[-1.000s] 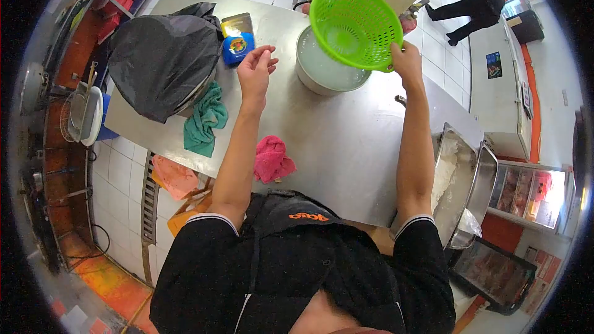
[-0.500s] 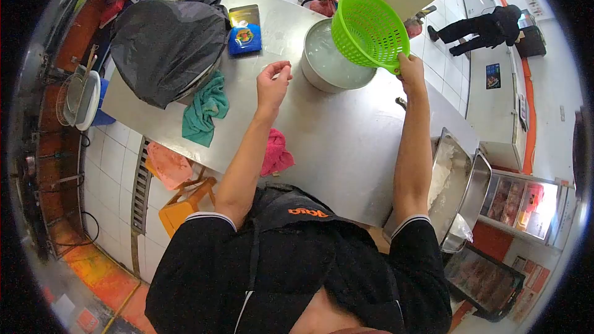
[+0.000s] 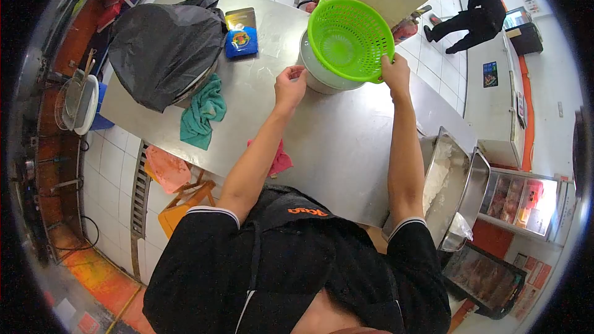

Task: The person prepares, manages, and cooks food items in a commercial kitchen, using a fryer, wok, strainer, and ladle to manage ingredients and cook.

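Observation:
A bright green plastic colander [image 3: 349,40] is tilted over the mouth of a round metal pot [image 3: 322,85], covering much of it. My right hand [image 3: 396,74] is closed on the colander's near right rim. Curled fingers of my left hand [image 3: 291,86] are at the pot's left side; whether they touch it or hold anything is hidden. Left of the pot lies a blue and yellow packet [image 3: 241,34]. A pink cloth [image 3: 280,159] lies partly behind my left forearm.
A container under a black plastic bag [image 3: 164,46] and a green cloth [image 3: 204,111] occupy the steel table's [image 3: 328,142] left part. Right of my arm is a metal tray of white powder [image 3: 440,176]. A person in dark clothes [image 3: 479,18] stands beyond.
The colander has moved left and is now over the pot's mouth. My left hand has moved right, up to the pot's side. The person in the background has shifted left.

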A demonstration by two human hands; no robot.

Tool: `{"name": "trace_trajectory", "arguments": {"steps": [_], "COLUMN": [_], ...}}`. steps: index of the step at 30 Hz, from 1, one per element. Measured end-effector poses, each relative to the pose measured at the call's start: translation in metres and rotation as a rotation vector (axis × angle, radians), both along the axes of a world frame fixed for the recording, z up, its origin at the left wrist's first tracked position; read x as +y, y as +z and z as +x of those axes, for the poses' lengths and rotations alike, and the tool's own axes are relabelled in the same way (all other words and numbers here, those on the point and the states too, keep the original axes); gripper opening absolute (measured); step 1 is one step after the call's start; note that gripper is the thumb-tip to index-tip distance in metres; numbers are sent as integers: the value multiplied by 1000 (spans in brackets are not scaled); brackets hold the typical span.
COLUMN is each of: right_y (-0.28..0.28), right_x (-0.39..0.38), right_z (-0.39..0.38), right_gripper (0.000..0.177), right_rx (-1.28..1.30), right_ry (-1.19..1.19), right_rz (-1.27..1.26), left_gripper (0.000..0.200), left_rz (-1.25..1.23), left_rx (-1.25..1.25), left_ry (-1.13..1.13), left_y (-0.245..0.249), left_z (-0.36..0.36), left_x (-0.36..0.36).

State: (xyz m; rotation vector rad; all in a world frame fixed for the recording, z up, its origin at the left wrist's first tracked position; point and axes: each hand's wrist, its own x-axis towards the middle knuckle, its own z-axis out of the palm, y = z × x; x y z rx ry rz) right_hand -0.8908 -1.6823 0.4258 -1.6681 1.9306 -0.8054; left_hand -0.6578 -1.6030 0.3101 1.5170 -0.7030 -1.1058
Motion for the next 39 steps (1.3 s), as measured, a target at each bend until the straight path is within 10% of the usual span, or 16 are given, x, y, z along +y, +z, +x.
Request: {"name": "trace_trajectory", "arguments": {"steps": [39], "right_y": [-49], "right_x": [-30], "right_z": [8], "right_gripper": [34], "right_rx": [322], "right_ry": [1], "right_rz": [88], "left_gripper": [23], "left_rz": [57], "left_rx": [143], "left_ry": [-41], "left_y": [6], "left_z": [14], "left_x": [21]}}
